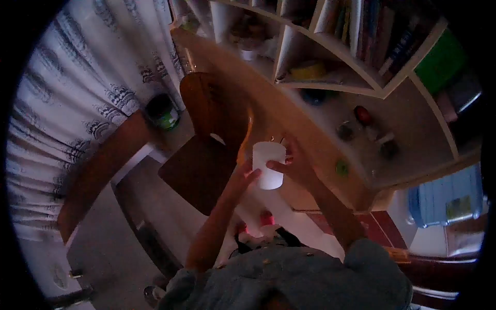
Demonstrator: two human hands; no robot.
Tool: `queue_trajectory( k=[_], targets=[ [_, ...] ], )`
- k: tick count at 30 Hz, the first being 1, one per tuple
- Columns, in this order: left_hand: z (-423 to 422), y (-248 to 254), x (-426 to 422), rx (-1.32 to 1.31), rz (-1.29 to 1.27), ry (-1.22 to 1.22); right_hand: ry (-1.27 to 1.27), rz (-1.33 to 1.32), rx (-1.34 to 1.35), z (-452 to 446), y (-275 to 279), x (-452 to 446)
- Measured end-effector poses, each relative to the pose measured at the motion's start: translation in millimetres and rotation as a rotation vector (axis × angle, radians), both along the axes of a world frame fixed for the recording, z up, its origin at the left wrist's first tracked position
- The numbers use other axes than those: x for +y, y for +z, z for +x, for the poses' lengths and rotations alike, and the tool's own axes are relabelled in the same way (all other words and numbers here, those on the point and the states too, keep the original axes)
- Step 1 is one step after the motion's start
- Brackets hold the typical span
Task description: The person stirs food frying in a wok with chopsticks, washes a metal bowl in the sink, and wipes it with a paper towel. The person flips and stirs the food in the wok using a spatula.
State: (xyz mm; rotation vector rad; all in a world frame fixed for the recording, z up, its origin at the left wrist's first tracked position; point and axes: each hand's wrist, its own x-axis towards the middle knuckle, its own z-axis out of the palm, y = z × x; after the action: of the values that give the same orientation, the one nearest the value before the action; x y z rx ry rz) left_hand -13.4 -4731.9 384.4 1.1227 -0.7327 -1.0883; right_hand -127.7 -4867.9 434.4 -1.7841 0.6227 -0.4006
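A plain white cylinder (269,164), pale and bright against the dim room, is held up in front of my body. My left hand (246,174) grips its lower left side, thumb against the wall. From the right, my right hand (295,161) wraps around it, with the thumb laid across the front. Small thin dark shapes show just above its top edge, too blurred to name. Beyond the cylinder stands a brown wooden chair (194,165), close to the desk edge. Which kind of object the cylinder is, I cannot tell.
A wooden desk (330,178) curves along the right, holding a red round object (363,115) and small items. Shelves with books (372,36) rise behind it. At right is a blue plastic bin (445,196). Patterned curtains (77,77) hang left, near a dark pot (163,111).
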Motion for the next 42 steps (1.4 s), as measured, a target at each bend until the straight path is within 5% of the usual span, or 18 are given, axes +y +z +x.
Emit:
queue_trajectory(
  k=[2, 3, 5, 9, 11, 15, 19, 24, 27, 28, 30, 32, 34, 36, 38, 42],
  targets=[
    [-6.5, -12.8, 15.3, 0.419, 0.191, 0.009, -0.057, 0.195, -0.034, -0.5, -16.9, 4.7],
    [-10.7, -21.7, 16.5, 0.423, 0.196, -0.012, -0.078, 0.196, -0.031, -3.0, -24.1, 9.4],
    [-19.0, -40.2, 15.1, 0.861, -0.112, -0.055, -0.144, 0.287, 0.062, -8.4, -33.2, 22.2],
    [-14.7, -53.3, 24.9, 0.770, -0.200, -0.136, -0.169, 0.110, 0.173, -14.2, 10.6, 56.6],
    [-10.8, -56.4, 31.0, 0.855, -0.202, -0.152, -0.174, -0.215, 0.256, -17.2, -1.5, 57.7],
    [-14.6, -77.7, 33.3, 0.950, -0.055, -0.039, -0.193, -0.178, 0.166, -12.5, 25.7, 77.2],
    [-17.1, -79.6, 29.4, 1.126, -0.348, -0.303, -0.061, 0.075, 0.054, -4.1, 80.0, 97.2],
    [-33.8, -51.0, 7.2, 1.186, -0.380, -0.250, -0.021, 0.463, -0.068, 3.7, 128.5, 110.7],
    [-34.5, -49.2, 10.7, 1.181, -0.295, -0.230, -0.308, 0.585, -0.146, -4.1, 138.3, 106.4],
    [-32.7, -49.5, 14.9, 1.177, -0.246, -0.236, -0.270, 0.111, -0.161, -18.3, 114.1, 85.3],
    [-30.6, -45.5, 27.3, 1.156, -0.146, -0.259, -0.236, -0.358, -0.173, -35.5, 106.4, 63.1],
    [-28.7, -30.3, 40.4, 1.131, -0.052, -0.331, -0.318, 0.576, -0.442, -45.5, 119.7, 54.2],
    [-25.6, 5.3, 48.4, 1.053, -0.074, -0.483, -0.384, 0.515, -0.353, -56.0, 119.4, 58.9],
    [-23.1, 16.1, 45.3, 0.913, -0.170, -0.591, -0.090, -0.026, 0.041, -70.3, 107.0, 68.8],
    [-17.4, -25.1, 34.6, 0.671, 0.125, -0.478, 0.171, -0.734, 0.561, -84.0, 80.8, 67.5],
    [-14.2, -20.5, 20.3, 0.520, 0.358, -0.421, 0.500, -0.327, 0.687, -103.9, 46.3, 35.5]
  ],
)
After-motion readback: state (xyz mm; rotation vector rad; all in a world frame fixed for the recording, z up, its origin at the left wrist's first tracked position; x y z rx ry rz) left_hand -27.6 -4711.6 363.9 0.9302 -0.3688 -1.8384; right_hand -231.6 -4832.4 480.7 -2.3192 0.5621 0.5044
